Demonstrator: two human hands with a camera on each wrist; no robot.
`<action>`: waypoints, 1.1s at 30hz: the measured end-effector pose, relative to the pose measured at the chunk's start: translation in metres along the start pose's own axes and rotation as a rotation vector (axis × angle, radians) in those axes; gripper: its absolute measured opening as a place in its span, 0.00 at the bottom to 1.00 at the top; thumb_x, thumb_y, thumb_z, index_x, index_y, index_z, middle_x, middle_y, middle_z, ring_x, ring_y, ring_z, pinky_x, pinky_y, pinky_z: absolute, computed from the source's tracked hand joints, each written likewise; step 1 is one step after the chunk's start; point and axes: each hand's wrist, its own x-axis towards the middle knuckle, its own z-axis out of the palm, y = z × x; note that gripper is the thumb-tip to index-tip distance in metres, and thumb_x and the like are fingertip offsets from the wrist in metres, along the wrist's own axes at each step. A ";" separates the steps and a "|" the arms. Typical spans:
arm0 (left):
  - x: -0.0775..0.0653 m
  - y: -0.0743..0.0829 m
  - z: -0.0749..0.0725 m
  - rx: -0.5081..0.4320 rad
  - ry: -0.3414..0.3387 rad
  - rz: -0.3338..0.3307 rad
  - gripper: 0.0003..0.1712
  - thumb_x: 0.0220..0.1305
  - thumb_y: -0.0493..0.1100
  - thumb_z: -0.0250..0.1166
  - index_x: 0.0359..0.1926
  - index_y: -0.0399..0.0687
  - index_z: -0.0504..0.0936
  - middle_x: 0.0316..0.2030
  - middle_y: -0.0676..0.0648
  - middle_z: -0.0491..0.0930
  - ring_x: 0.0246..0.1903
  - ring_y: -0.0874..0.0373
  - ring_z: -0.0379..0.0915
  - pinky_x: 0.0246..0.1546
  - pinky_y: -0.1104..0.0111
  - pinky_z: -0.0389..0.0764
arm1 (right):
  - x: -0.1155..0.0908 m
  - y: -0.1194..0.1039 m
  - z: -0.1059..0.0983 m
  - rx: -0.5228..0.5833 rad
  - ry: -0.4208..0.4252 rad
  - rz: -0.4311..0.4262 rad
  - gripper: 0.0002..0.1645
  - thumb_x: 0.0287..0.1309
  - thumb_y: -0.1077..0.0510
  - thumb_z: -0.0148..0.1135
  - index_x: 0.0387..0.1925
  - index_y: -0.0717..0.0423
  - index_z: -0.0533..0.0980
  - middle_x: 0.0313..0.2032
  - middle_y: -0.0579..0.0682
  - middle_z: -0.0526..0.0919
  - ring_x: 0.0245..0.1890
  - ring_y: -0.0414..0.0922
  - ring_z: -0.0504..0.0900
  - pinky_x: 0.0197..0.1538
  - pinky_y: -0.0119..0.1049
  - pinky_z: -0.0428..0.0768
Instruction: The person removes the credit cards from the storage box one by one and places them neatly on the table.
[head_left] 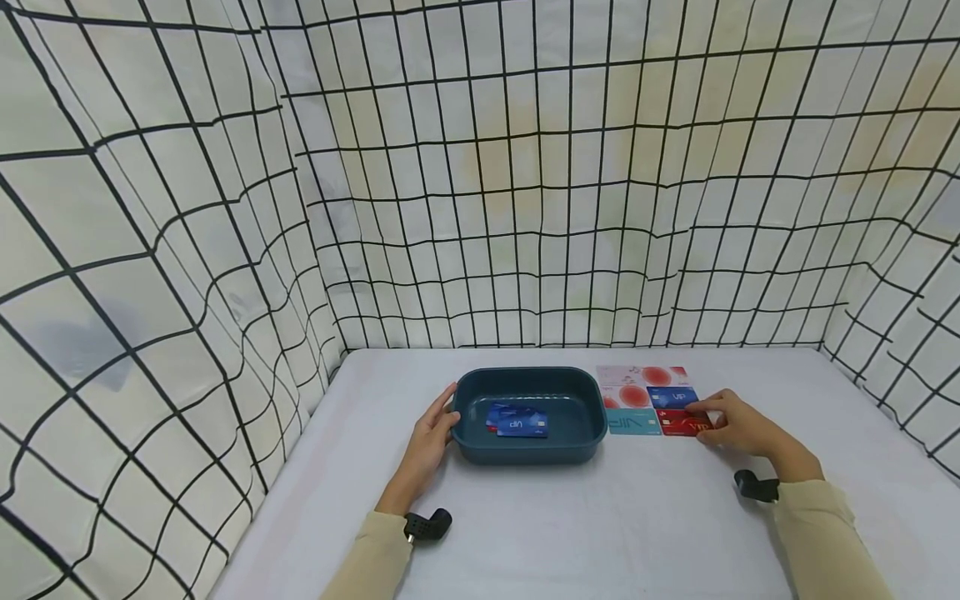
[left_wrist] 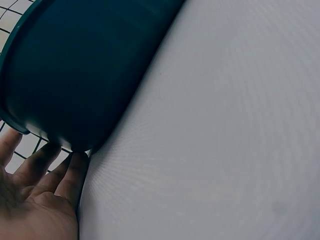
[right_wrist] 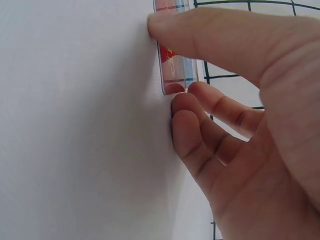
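Observation:
A dark teal plastic basin (head_left: 528, 455) stands on the white table, with several blue bank-style cards (head_left: 522, 425) and a bit of red lying inside. My left hand (head_left: 427, 442) rests against its left end, thumb and forefinger at the rim. In the left wrist view the fairly straight fingers (left_wrist: 70, 175) touch the basin's outer wall (left_wrist: 75, 80). Right of the basin, my right hand (head_left: 738, 429) pinches a red card (head_left: 677, 422) near its right end. Seen from the right wrist, the thumb (right_wrist: 200, 32) lies across the card's near edge, other fingers curled by its end.
Beside the red card lie a blue card (head_left: 670, 397), a teal card (head_left: 633, 422) and pale cards with red circles (head_left: 628, 395). White cloth walls with a black grid (head_left: 570, 183) enclose the table at the back and sides. Both wrists carry black cameras (head_left: 429, 525).

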 end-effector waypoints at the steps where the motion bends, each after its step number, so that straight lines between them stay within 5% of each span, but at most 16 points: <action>1: 0.000 0.000 0.000 0.002 0.000 0.000 0.31 0.80 0.43 0.51 0.78 0.66 0.61 0.79 0.42 0.57 0.77 0.45 0.57 0.74 0.47 0.66 | 0.000 0.000 0.000 -0.003 0.002 -0.004 0.32 0.58 0.59 0.73 0.63 0.63 0.77 0.51 0.64 0.70 0.44 0.52 0.72 0.41 0.36 0.79; 33: 0.001 0.000 0.000 0.002 0.005 0.003 0.31 0.79 0.42 0.51 0.78 0.65 0.62 0.79 0.41 0.57 0.77 0.44 0.58 0.73 0.47 0.67 | 0.000 -0.004 -0.001 -0.029 0.012 0.009 0.25 0.59 0.59 0.72 0.57 0.60 0.80 0.47 0.60 0.76 0.42 0.51 0.73 0.39 0.35 0.78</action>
